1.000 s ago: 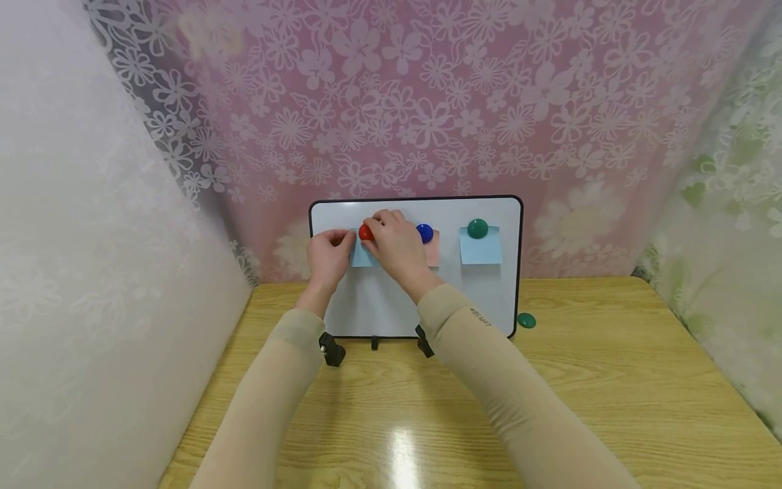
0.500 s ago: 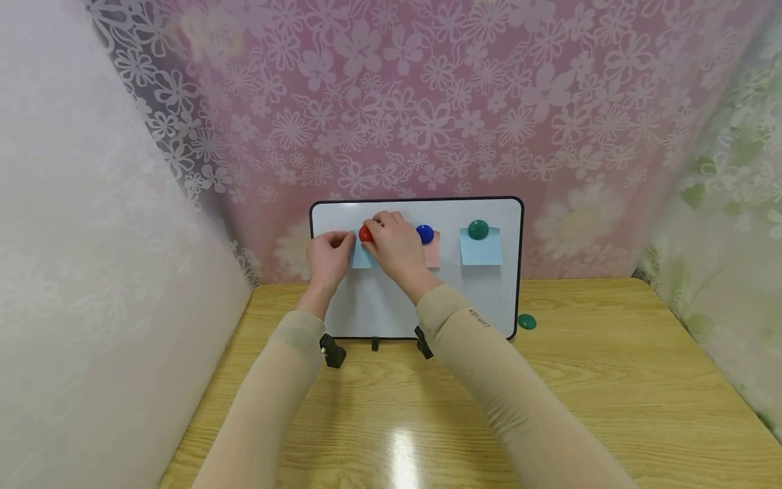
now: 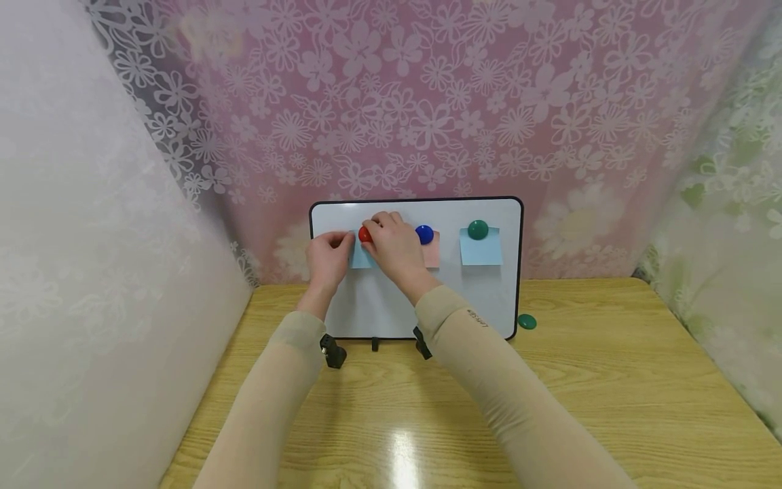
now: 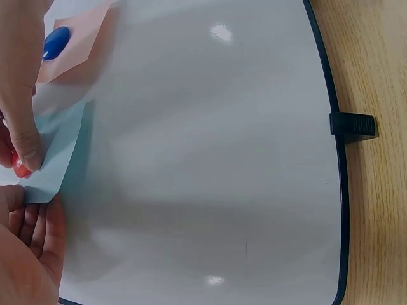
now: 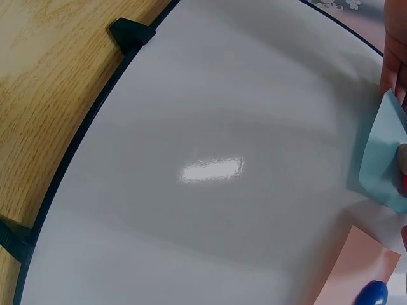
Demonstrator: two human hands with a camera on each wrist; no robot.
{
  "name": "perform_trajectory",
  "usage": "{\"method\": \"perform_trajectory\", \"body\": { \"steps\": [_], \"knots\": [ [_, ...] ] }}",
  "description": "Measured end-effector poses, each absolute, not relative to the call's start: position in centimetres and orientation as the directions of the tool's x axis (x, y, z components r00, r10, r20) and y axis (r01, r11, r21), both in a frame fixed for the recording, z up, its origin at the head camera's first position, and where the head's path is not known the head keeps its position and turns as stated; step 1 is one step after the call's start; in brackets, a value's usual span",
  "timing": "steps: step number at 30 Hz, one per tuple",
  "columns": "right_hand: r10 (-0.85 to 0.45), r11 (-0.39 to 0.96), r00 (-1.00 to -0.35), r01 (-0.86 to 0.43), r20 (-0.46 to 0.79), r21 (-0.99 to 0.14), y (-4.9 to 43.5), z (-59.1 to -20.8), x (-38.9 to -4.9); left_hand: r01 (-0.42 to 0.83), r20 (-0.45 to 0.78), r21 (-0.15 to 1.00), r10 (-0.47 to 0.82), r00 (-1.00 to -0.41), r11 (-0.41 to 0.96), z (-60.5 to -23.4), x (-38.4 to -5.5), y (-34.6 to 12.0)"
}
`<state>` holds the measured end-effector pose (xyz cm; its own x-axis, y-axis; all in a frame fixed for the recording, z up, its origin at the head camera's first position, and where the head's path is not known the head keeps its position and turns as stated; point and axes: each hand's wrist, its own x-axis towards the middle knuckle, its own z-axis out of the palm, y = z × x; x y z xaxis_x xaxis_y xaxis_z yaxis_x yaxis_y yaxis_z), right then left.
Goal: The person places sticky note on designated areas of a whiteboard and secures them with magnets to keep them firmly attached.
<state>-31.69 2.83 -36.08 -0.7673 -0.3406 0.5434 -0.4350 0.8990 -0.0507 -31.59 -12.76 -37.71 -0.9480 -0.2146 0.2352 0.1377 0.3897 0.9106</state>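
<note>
My left hand (image 3: pixel 328 259) pinches the left edge of a light blue sticky note (image 3: pixel 362 259) at the upper left of a whiteboard (image 3: pixel 391 305). In my right hand (image 3: pixel 397 246) is a round red magnet (image 3: pixel 365 234), gripped between thumb and fingers over that same note. The left wrist view shows the right thumb beside the red magnet (image 4: pixel 21 168) on the note (image 4: pixel 60 152), with the left thumb at the note's edge. Beside the right hand, a pink sticky note (image 3: pixel 432 252) hangs under a blue magnet (image 3: pixel 424 234), partly hidden.
Farther right on the board, a green magnet (image 3: pixel 478 229) holds another light blue note (image 3: pixel 480 252). A second green magnet (image 3: pixel 527 322) lies on the wooden table (image 3: pixel 611 380) by the board's lower right corner. A black foot (image 3: pixel 375 343) shows under the board, before a floral curtain (image 3: pixel 427 102).
Almost nothing differs. My right hand and the red magnet have shifted very slightly left; my left hand stays at the note's edge.
</note>
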Motion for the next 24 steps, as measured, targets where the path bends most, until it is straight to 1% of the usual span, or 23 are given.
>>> {"method": "perform_trajectory", "body": {
  "steps": [10,20,24],
  "knots": [
    [-0.343,0.897,-0.756,-0.439,0.558,-0.043,2.73,-35.96,-31.55,0.138,0.239,0.909,-0.219,-0.946,0.393,-37.74,-31.57,-12.75],
    [-0.330,0.904,-0.776,-0.425,0.537,-0.057,2.52,-35.79,-31.46,0.152,0.253,0.906,-0.217,-0.943,0.395,-37.75,-31.59,-12.73],
    [-0.333,0.902,-0.771,-0.429,0.543,-0.055,2.50,-35.82,-31.45,0.151,0.249,0.909,-0.216,-0.944,0.388,-37.82,-31.54,-12.77]
  ]
}}
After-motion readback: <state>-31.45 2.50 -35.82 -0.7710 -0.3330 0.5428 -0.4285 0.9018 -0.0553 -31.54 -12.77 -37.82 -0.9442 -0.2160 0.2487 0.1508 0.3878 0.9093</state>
